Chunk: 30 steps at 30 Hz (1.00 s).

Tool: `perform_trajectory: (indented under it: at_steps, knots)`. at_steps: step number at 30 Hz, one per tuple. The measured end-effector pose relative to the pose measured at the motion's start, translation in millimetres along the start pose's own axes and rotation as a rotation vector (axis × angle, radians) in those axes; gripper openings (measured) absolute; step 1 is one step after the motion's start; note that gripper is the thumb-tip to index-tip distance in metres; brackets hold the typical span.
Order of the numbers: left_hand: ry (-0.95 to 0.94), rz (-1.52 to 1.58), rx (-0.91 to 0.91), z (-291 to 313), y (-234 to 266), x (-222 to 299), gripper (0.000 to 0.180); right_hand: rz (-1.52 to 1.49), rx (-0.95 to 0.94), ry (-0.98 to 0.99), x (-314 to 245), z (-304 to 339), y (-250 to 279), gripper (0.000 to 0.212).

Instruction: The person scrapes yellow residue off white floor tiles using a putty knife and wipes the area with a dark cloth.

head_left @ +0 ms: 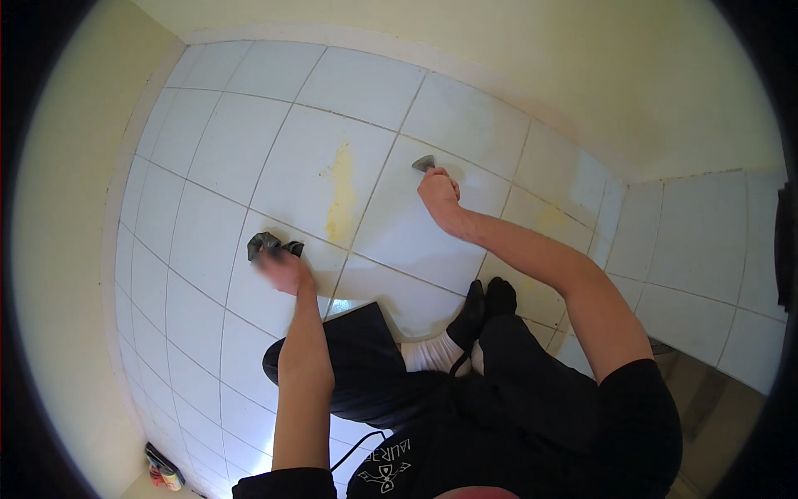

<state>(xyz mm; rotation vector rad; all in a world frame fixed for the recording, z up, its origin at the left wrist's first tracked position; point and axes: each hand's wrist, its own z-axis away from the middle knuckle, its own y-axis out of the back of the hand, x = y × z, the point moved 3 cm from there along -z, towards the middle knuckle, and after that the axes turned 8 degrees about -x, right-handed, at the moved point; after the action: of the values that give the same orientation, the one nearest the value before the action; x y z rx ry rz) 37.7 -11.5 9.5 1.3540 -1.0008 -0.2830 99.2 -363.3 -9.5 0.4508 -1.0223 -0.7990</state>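
My right hand (438, 193) is closed around the handle of a scraper (424, 163), its flat metal blade pointing away over a white floor tile. My left hand (281, 271), partly blurred, grips a crumpled black cloth (264, 242) low over the tiles on the left; the cloth's exact kind is hard to make out. Between the two hands, a long streak of yellow residue (340, 193) marks one tile. A fainter yellow patch (551, 218) shows farther right, past my right wrist.
White tiled floor (216, 133) spreads around me, bounded by pale yellow walls (532, 58). Below me are my folded legs and feet in black socks (486, 301). A few small items (165, 470) lie in the lower left corner. To the right, a tiled ledge (690, 241) ends at a drop.
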Motion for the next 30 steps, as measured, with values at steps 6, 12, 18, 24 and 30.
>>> perform_trajectory:
  at_steps: [6,12,18,24,30]
  knots:
    - [0.045,0.04,-0.044,2.2,-1.1,4.9,0.047,0.002,0.051,-0.061,10.4,-4.0,-17.2,0.026]
    - [0.023,0.02,-0.032,1.8,1.4,5.1,0.048,-0.005,-0.029,-0.041,5.9,3.1,-9.8,0.024]
    - [0.045,0.042,-0.045,2.0,-0.7,3.3,0.047,0.001,-0.049,-0.09,16.4,-5.0,-0.8,0.022]
    - [0.026,0.034,-0.038,0.9,-1.0,7.0,0.047,0.001,-0.11,-0.092,0.8,1.3,-4.1,0.025]
    - [0.006,0.034,-0.005,0.3,-1.0,2.6,0.047,-0.02,-0.062,-0.047,14.8,2.5,16.5,0.024]
